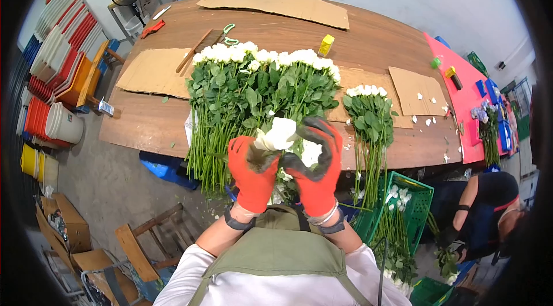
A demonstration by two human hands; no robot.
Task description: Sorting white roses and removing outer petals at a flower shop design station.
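Observation:
In front of my chest, my left hand point(254, 172), in a red glove with a dark palm, is closed around the base of a white rose point(278, 134). My right hand point(322, 163), gloved alike, curves beside the bloom with its thumb and fingers apart. Its fingertips are close to the outer petals; actual contact is unclear. White petals or another bloom point(312, 153) show through the gap of this hand, and I cannot tell whether they touch it. Beyond both hands, a wide row of white roses point(263, 85) lies on the wooden table point(371, 42), stems towards me.
A smaller rose bunch point(369, 111) lies to the right, above a green crate point(421, 215) holding more roses. Green-handled scissors point(230, 35), a brush point(203, 44), a yellow box point(326, 45) and cardboard point(276, 6) are on the table. A co-worker point(479, 215) bends at the right. A wooden chair point(144, 245) stands lower left.

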